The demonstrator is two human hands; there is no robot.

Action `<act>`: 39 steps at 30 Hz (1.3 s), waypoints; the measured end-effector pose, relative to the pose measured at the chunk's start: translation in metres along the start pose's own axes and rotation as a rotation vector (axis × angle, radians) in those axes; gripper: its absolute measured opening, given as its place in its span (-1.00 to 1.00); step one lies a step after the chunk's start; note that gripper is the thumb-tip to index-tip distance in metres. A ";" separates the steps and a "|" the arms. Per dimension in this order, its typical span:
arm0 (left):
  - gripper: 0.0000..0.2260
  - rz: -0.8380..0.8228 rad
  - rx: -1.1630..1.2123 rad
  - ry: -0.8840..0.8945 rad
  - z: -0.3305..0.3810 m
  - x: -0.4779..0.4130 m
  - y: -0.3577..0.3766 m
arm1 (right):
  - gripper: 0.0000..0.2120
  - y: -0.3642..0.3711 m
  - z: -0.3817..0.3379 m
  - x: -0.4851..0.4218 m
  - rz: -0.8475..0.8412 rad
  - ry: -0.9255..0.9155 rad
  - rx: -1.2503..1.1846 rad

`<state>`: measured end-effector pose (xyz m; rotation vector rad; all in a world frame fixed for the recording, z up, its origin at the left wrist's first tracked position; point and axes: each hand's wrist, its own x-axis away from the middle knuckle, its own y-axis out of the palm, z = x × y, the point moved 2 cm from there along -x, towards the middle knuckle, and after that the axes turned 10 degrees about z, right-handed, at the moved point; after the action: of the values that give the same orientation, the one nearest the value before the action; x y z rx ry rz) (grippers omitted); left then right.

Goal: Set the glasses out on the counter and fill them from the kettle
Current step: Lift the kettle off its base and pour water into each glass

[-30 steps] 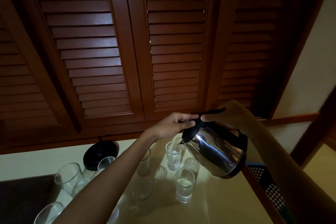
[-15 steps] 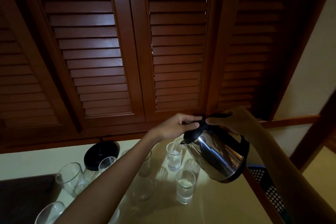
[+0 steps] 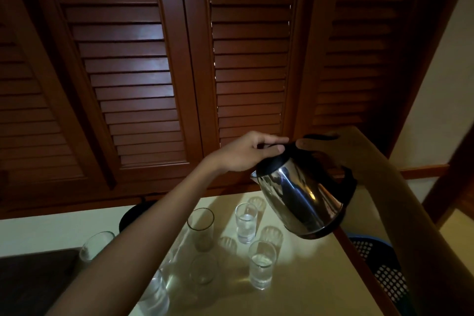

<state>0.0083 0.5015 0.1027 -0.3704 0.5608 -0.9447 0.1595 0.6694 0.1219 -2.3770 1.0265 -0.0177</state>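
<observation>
- We've got the kettle (image 3: 302, 197) up in the air over the right side of the counter (image 3: 302, 287), tipped just a bit toward its spout, which points left and away from us.
- Our right hand (image 3: 333, 146) is wrapped around the black handle at the top. It's in deep shadow, so the exact finger wrap is hard to read, but it's clearly carrying the weight.
- Our left hand (image 3: 246, 151) reaches across from the left, fingers curled over the black lid, pressing it down rather than lifting anything.
- The key thing for the next pour: the spout hangs above and a little behind the far small glass (image 3: 246, 220), which already has water in it. The near small glass (image 3: 261, 264) is also filled and sits closer to us, below the kettle's base.
- The tall glass (image 3: 201, 228) left of those looks empty, so we'd guess the kettle needs to swing left, spout first. The left forearm crosses right over that area, so it could get in the way.
- No water stream shows right now, as far as we can tell.
- More glasses sit under and left of the left forearm, partly hidden or cut off at the bottom edge; can't tell how full they are.
- The dark round kettle base (image 3: 133, 215) peeks out behind the arm.
</observation>
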 end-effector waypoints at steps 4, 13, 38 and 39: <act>-0.66 0.039 -0.004 0.006 0.001 0.007 -0.019 | -0.45 0.009 -0.018 -0.001 -0.051 -0.062 -0.013; -0.65 0.111 0.017 -0.052 -0.018 0.036 -0.046 | -0.59 0.047 -0.045 0.000 -0.155 -0.063 0.001; -0.64 0.197 0.205 -0.158 -0.061 0.077 -0.050 | -0.56 0.091 -0.063 -0.002 -0.269 -0.057 0.146; -0.64 0.198 0.205 -0.161 -0.062 0.079 -0.050 | -0.57 0.091 -0.064 -0.001 -0.275 -0.057 0.152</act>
<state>-0.0251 0.4052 0.0572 -0.2000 0.3432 -0.7653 0.0832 0.5888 0.1319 -2.3452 0.6424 -0.1230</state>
